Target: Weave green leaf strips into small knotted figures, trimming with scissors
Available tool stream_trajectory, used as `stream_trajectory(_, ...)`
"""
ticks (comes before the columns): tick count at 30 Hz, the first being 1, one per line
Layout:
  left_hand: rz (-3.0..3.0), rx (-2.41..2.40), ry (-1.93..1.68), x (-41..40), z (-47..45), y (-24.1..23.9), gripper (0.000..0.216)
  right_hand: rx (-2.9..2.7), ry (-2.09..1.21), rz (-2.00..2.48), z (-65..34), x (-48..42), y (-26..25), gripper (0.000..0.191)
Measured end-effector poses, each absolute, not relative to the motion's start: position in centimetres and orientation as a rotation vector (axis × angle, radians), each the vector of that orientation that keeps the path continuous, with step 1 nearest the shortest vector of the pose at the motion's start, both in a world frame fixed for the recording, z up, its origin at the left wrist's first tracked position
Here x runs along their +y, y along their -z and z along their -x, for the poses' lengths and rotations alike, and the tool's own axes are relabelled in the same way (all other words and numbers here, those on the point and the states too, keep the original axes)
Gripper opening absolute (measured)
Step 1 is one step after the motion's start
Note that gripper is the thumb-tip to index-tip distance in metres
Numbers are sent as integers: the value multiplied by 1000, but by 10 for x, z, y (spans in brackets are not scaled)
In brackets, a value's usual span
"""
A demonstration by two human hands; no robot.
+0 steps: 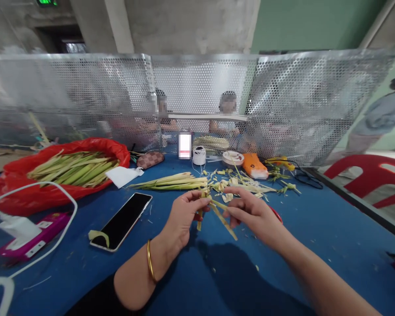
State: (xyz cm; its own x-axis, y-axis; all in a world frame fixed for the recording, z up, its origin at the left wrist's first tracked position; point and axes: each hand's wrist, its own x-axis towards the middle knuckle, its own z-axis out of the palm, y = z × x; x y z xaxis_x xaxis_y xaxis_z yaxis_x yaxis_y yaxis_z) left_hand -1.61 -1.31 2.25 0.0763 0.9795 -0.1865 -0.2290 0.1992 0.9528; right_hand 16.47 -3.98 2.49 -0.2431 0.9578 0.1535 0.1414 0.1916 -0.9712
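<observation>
My left hand (187, 213) pinches a small piece made of pale green leaf strips (224, 224), thumb and fingers closed on it, above the blue table. Loose strip ends hang down from it and slant to the right. One of those ends runs to my right hand (246, 210), whose thumb and fingers close on it. Just beyond my hands lies a bundle of long pale leaves (171, 181). Trimmed leaf scraps (250, 186) are scattered to its right. Part of a red object (276, 215) shows behind my right hand, mostly hidden.
A red plastic bag (11, 175) of leaves stands at left, near a phone (121, 221) and a purple power strip (36, 239) with white cable. String (199, 156), a bowl (233, 158) and an orange packet (255, 166) line the perforated metal screen (200, 79). People sit behind it.
</observation>
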Motion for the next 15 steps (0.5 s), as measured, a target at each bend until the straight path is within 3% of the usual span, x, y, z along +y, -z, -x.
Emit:
stream_trajectory(6,-962,1057,-1113,-18,14,-25,24,-1525,-1349,906,-162,-45,-29,19)
stream_trajectory(15,-1039,1065,-1052,-19,12,-21,22,-1561,-691,903,-161,-45,-24,9)
